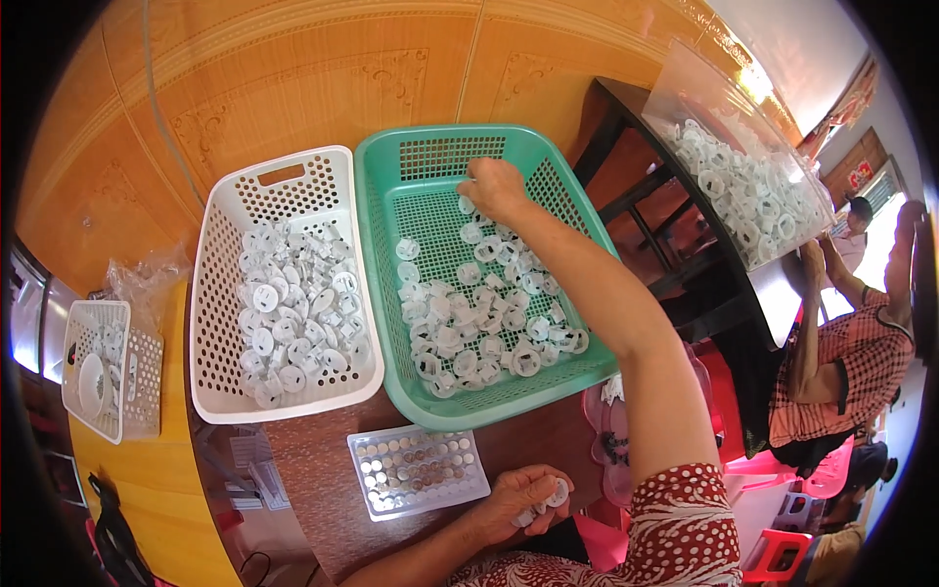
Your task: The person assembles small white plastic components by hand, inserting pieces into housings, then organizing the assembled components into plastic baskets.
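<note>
My left hand [523, 501] is low in front of me, its fingers closed around a few small white round plastic parts [558, 492]. My right arm stretches across the green basket [396, 377]. At the far end of that basket, my right hand [497, 191] is curled with its fingers together. A translucent white part [466, 204] shows right at those fingertips; whether they grip it I cannot tell. Many similar parts [460, 318] lie loose in the basket, mostly toward its near side. Left of my hand, a clear tray [430, 504] carries rows of silver coin cells [416, 468].
A white basket [202, 362] heaped with white parts stands against the green one. Farther left is a smaller white basket [147, 391]. At right, a clear bin [675, 88] of parts sits on a dark table [729, 259]. Beyond it, a person in a checked shirt [831, 367] works.
</note>
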`<action>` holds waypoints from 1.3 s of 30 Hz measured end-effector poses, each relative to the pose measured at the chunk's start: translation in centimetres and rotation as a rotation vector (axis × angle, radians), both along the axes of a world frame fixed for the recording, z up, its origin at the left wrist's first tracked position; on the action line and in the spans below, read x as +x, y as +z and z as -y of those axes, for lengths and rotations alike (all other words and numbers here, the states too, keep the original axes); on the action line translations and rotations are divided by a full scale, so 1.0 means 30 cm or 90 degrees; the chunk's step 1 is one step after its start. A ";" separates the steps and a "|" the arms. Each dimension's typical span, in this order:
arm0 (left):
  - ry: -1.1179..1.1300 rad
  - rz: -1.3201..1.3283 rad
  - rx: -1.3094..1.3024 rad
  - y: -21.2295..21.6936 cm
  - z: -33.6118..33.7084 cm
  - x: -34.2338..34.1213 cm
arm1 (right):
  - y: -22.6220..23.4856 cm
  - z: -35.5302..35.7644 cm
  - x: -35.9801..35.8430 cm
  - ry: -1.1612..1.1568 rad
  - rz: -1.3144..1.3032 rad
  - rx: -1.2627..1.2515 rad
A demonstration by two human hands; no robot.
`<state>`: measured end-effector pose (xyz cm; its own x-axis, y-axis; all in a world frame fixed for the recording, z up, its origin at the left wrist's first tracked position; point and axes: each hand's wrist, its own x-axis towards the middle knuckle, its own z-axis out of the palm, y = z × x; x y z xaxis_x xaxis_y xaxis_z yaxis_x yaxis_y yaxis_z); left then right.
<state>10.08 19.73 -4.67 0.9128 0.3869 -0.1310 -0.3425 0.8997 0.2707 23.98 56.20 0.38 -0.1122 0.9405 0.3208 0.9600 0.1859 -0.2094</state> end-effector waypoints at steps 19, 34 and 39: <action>0.008 0.002 0.004 0.002 -0.017 0.004 | 0.044 0.181 0.075 0.214 -0.194 -0.032; 0.029 -0.022 0.039 0.018 -0.004 -0.008 | 0.232 0.679 0.092 0.181 -0.447 -0.175; 0.057 -0.001 0.036 0.039 -0.011 -0.011 | 0.307 0.889 0.124 0.167 -0.444 -0.192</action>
<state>9.75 20.06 -3.49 0.8743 0.4732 -0.1081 -0.4199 0.8490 0.3207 27.71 29.54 9.59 -0.2085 0.9686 0.1351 0.5231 0.2272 -0.8215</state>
